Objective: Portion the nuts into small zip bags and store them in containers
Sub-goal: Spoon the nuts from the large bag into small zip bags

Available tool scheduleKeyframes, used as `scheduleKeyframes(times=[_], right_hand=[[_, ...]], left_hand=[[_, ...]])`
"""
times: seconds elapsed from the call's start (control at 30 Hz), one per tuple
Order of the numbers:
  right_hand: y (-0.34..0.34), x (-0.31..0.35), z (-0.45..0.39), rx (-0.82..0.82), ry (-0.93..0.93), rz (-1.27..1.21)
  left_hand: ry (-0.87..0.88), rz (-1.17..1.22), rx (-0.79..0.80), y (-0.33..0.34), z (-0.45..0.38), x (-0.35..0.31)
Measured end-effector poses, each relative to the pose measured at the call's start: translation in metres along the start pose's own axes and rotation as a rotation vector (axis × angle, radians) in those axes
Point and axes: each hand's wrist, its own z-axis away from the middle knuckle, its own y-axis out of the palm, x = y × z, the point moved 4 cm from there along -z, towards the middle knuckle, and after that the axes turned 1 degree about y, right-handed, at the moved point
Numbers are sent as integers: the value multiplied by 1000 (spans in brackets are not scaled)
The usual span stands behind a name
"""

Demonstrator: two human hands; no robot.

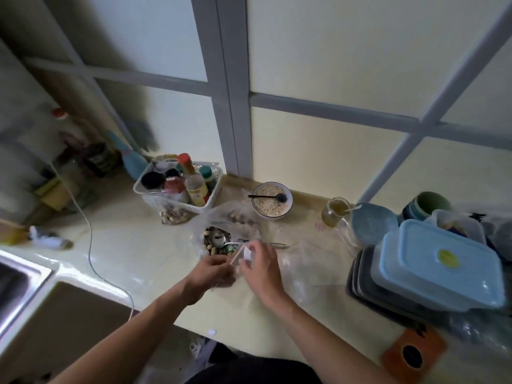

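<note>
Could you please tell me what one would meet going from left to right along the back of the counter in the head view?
White basket of condiment bottles → bowl of oats with a black spoon → small glass jar → blue-lidded containers.
</note>
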Motion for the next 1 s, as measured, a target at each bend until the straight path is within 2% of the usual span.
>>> scheduleKeyframes(times=[0.1, 0.17, 0.23, 0.3, 0.47, 0.67, 0.8, 0.9, 1.0], right_hand=[[-6, 10, 2, -183, -40, 78], [-6, 14, -5, -80, -32, -36], [-1, 15, -11, 104, -21, -115], [-2, 11, -12, 168, -11, -141], [-14, -2, -7, 187, 84, -216], [-21, -6, 2, 244, 178, -284], [-25, -15, -2, 237, 326, -422], [-26, -19, -1, 251, 434, -539], [-26, -25, 2, 215, 477, -483]], left_hand=[[8, 99, -75, -5, 6, -4], [-8, 182, -81, -3, 7, -6], [-39, 234, -42, -1, 5, -8], [-65, 259, -4, 0, 0, -8], [-115, 207, 28, 4, -10, -5], [-82, 257, 35, 16, -14, -8], [-43, 279, 105, 24, -13, -11], [-15, 219, 123, 28, -11, -12], [17, 98, 83, 34, -8, -14]])
